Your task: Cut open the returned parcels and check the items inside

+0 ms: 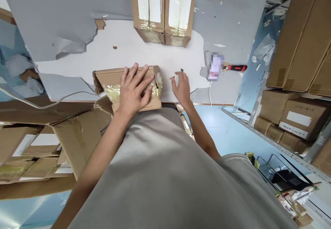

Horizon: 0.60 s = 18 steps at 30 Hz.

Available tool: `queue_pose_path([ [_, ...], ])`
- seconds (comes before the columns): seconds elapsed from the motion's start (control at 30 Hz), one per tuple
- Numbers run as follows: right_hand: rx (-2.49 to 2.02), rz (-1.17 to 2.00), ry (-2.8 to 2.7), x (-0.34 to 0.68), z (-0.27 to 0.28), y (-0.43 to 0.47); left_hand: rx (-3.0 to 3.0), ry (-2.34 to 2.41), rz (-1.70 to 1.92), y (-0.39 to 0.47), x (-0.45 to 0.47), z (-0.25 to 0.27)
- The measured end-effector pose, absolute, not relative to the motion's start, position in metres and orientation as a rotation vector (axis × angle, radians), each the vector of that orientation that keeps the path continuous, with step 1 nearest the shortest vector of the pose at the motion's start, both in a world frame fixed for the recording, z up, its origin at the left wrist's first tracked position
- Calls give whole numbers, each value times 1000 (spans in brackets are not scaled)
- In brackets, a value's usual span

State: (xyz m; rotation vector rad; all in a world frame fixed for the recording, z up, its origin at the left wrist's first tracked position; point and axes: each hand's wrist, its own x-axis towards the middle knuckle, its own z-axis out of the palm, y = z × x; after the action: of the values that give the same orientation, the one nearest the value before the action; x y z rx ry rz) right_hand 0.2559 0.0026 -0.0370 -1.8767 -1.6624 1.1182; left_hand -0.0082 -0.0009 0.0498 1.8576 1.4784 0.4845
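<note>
My left hand [134,92] lies flat with fingers spread on a small cardboard box [108,77] at the table's front edge. Clear yellowish tape covers part of its top, and its right end looks torn, with tape bunched there. To the right of the box, my right hand [182,89] hovers at the table with thumb and forefinger curved and apart. A tiny brown scrap [172,78] is by the thumb tip. Just beyond the fingers shows a small dark and silvery piece [182,70], too small to name.
Two taped cardboard boxes [152,32] stand side by side at the back. On the right lie a blurred phone [216,67] with a white cable and a red-black handled tool [238,68]. A large open carton [80,132] holding boxes stands lower left. Shelved cartons [296,118] are at right.
</note>
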Motion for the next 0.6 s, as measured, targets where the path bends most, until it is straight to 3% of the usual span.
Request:
queue_pose_path([
  [0.1,-1457,1455,-1684,250,3,-9,1866,1425,507,3,-9,49],
  [0.2,-1298,1595,-1739,251,28,-14,1899,1390,509,5,-8,46],
  [0.43,-1261,1671,-1914,260,41,-14,1992,1396,460,4,-4,40],
  [0.6,-1359,1557,-2106,256,45,-8,1978,1340,551,6,-10,43],
])
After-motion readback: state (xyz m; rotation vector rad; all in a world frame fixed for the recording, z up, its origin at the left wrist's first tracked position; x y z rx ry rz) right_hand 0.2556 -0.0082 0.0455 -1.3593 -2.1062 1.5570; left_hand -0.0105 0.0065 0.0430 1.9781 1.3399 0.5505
